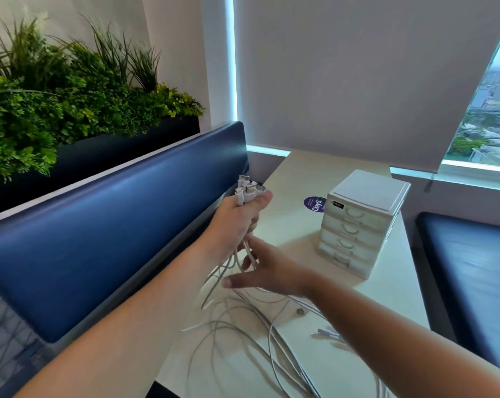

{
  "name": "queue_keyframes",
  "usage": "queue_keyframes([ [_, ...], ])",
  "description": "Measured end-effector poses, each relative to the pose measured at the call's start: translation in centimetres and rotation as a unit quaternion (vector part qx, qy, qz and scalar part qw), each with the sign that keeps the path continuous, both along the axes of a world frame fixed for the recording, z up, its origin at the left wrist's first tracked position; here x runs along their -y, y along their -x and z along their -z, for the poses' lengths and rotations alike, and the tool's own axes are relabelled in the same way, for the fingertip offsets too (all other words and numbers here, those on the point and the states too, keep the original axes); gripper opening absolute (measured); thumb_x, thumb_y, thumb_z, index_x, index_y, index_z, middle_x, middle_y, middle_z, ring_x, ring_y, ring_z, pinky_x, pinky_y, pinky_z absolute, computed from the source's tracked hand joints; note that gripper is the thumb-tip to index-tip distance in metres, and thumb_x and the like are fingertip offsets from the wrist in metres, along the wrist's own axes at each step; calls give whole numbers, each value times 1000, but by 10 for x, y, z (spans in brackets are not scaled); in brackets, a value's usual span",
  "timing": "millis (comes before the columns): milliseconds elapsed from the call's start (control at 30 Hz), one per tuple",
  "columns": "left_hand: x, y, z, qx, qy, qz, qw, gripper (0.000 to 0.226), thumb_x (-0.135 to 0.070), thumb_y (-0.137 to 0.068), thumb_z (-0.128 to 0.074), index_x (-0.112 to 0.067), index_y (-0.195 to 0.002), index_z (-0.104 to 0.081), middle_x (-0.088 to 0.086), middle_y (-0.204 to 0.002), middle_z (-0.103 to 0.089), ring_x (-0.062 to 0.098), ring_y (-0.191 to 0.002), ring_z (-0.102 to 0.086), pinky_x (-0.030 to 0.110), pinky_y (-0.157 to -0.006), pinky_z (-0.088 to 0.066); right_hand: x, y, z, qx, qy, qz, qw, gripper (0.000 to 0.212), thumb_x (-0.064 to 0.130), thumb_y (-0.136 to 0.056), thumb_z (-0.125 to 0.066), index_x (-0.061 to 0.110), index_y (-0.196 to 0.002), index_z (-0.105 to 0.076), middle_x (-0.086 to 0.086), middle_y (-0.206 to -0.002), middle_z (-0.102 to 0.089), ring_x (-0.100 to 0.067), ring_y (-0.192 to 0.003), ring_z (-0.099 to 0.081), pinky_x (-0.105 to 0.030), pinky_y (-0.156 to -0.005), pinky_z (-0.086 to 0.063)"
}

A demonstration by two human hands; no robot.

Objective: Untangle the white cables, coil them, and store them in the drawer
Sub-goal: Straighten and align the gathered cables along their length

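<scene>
White cables (246, 189): plug ends bunched in left hand (238, 219) fist, raised above table (294, 173); the rest trails tangled across it. Right hand (271, 271) spread, fingers touching hanging strands. Drawer unit (361, 225) nearby, drawers closed.

free: table (289, 225) before drawer unit (361, 222) | blocked: cables (237, 328) (sprawled loops)

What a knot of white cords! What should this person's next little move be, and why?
Probably the right hand pinches one strand below the left hand and slides down it: the left hand grips the plug ends, while the white cables lie crossed on the table.
</scene>
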State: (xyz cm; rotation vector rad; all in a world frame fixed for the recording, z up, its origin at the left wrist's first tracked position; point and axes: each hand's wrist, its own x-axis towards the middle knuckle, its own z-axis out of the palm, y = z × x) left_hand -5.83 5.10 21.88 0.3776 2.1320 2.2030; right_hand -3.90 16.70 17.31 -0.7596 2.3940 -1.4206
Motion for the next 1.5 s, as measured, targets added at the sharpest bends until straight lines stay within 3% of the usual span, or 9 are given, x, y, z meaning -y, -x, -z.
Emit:
queue_keyframes([
  [167, -6, 3, 1, -2, -8, -4, 1000, 36, -20, -93, -64, -19, -66, -41, 1, -54, -29, 12, -47, -23, 26, -46, -20, 15, 14, 18, 37, 56, 34, 997, 7, 20, -93, -60, 15, -95, -64, 12, -80, -62, 6, -70, -55, -10, -68, -43],
  [267, -4, 4, 2, -19, -23, -22, 999, 36, -24, -94, -63, -16, -64, -43, 0, -54, -38, 12, -50, -34, 25, -54, -34, 10, 18, 31, 26, 47, 88, 995, 26, 32, -92, -55, 12, -77, -60, 5, -69, -52, -3, -63, -46, -20, -68, -38],
  [400, -5, 5, 2, 3, -72, -43, 996, 34, -31, -96, -59, -14, -70, -44, -2, -56, -38, 9, -54, -39, 24, -64, -46, -1, 12, 28, -32, 31, 137, 990, 36, 24, -99, -49, 15, -67, -35, 6, -59, -30, -3, -46, -26, -18, -49, -26],
  [633, -13, 6, 4, 24, -95, -17, 995, 31, -21, -88, -68, -17, -74, -42, -4, -57, -33, 8, -53, -38, 28, -64, -43, -14, 12, 43, -21, 22, 132, 991, 34, 34, -97, -50, 15, -69, -52, 1, -63, -48, -5, -55, -40, -24, -61, -36],
  [867, -9, 11, -5, 32, -140, -18, 989, 33, -19, -84, -72, -15, -70, -42, -2, -61, -37, 9, -58, -43, 25, -69, -52, -34, 15, 46, -36, -22, 154, 987, 41, 66, -79, -45, 31, -59, -47, 10, -54, -43, -12, -56, -41, -36, -61, -36],
  [1000, -1, 13, -10, 37, -142, -36, 989, 31, -37, -71, -74, -16, -76, -52, -3, -71, -52, 11, -71, -52, 34, -86, -50, -47, 22, 34, -86, -75, 173, 978, 44, 44, -92, -52, 23, -59, -34, 9, -54, -31, -11, -53, -30, -32, -56, -28],
  [1133, 6, 17, -4, 27, -82, -74, 993, 27, -37, -83, -71, -13, -84, -58, 4, -84, -57, 12, -79, -55, 29, -78, -51, -58, 26, 26, -111, -133, 179, 968, 45, 45, -93, -52, 21, -59, -35, 9, -53, -33, -11, -52, -31, -31, -55, -28],
  [1300, 14, 19, 7, 41, -38, -93, 994, 28, -30, -87, -70, -6, -96, -62, 6, -83, -62, 15, -81, -62, 21, -63, -54, -69, 29, 14, -52, -151, 167, 973, 43, 45, -91, -57, 21, -60, -39, 8, -56, -34, -10, -53, -31, -28, -54, -27],
  [1500, 5, 13, 9, 67, -86, -57, 992, 14, -28, -91, -65, -16, -91, -58, -4, -74, -66, 13, -79, -63, 27, -75, -52, -76, 26, 19, 7, -151, 149, 977, 38, 43, -91, -58, 21, -63, -45, 6, -60, -42, -8, -54, -36, -23, -54, -30],
])
